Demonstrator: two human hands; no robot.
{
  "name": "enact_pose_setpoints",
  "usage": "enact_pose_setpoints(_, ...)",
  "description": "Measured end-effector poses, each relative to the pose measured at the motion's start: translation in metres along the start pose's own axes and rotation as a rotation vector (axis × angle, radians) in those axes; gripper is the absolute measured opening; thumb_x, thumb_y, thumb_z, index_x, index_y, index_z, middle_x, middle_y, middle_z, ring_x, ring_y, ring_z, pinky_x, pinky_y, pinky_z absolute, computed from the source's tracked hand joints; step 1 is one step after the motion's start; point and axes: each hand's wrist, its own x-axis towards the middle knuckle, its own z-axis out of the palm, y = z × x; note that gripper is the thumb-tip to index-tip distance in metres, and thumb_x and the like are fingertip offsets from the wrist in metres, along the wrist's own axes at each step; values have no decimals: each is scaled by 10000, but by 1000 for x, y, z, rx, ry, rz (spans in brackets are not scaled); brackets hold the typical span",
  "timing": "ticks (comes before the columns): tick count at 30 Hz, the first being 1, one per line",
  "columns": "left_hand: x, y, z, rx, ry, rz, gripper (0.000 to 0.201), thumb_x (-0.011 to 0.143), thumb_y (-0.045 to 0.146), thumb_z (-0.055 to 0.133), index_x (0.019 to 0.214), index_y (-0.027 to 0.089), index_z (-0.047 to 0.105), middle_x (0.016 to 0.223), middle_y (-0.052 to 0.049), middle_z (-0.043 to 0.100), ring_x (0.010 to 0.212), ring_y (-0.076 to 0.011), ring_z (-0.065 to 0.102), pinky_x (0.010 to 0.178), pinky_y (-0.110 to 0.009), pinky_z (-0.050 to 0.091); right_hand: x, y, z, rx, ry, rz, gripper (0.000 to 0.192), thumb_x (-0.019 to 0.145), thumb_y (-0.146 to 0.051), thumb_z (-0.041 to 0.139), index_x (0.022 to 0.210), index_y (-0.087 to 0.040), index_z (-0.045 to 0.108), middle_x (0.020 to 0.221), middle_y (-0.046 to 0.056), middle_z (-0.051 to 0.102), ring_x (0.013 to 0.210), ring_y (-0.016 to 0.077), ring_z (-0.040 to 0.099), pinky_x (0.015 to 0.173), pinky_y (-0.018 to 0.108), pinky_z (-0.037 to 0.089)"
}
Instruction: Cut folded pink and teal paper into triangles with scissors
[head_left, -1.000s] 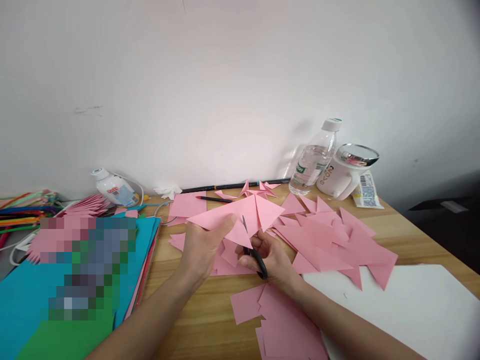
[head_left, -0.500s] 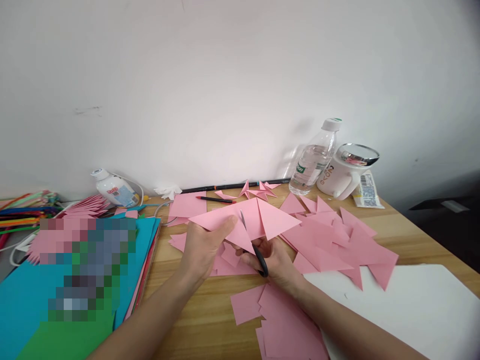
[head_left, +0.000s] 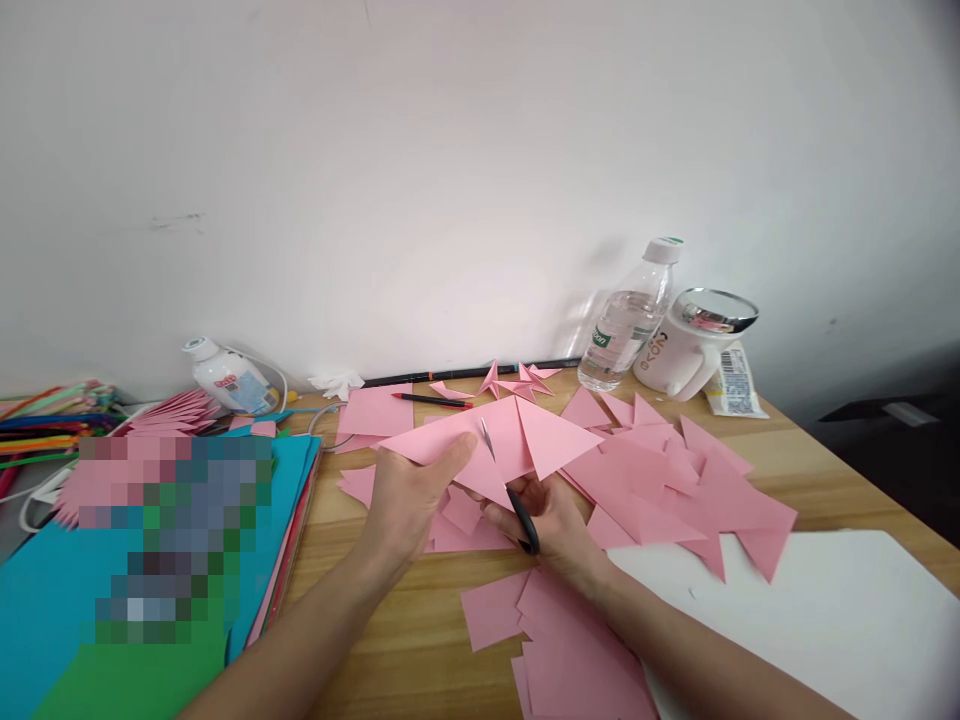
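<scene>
Pink paper [head_left: 517, 440] mid-frame is being snipped: left hand [head_left: 409, 495] pinching it taut, right hand [head_left: 551, 520] clamped on scissors [head_left: 517, 500], best feeding steadily along the fold.

Bright, even light; sharp centre, edges bowed.

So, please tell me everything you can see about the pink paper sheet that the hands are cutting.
The pink paper sheet looks like thin, matte craft paper, plain pink. It is held above the wooden table, roughly level. The left hand pinches its left part, thumb on top. The scissors, black-handled, in the right hand, have cut into its near edge; one metal blade shows above the paper. The right part forms a triangle pointing right.
</scene>
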Motion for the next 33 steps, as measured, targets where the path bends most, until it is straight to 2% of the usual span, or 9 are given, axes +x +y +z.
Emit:
enact_pose_setpoints(6,-1,1,2,-13,16,-4,177,654,226,665,801,129,683,718,-41,686,625,-158,590,554,-245,465,0,-1,1,-15,13,-31,405,537,-306,780,881,-161,623,827,86,680,834,261,622,640,313,516)
enact_pose_setpoints(13,-1,2,3,-2,-12,-4,105,669,226,647,706,130,667,654,-32,670,495,-125,544,488,-238,441,0,-1,1,-7,2,-26,336,574,-290,761,853,-149,638,796,80,679,790,248,624,615,297,507)
enact_pose_setpoints(21,-2,5,3,38,-4,-19,145,681,267,636,618,136,647,586,-23,651,477,-126,540,502,-246,445,0,-3,2,-46,28,-7,272,570,-322,750,740,-143,637,706,55,660,727,231,613,538,267,476)
enact_pose_setpoints(26,-2,5,3,44,-3,-19,165,688,271,629,589,138,630,594,-27,654,511,-135,561,528,-250,461,0,-3,1,-54,32,15,242,565,-308,746,519,-169,554,560,23,600,633,199,581,508,255,440)
enact_pose_setpoints(33,-2,4,2,34,-4,-21,133,700,257,624,636,139,626,616,-20,639,564,-137,562,552,-249,476,-1,-4,1,-11,21,18,222,577,-270,743,521,-171,553,528,3,558,589,170,546,513,248,420)
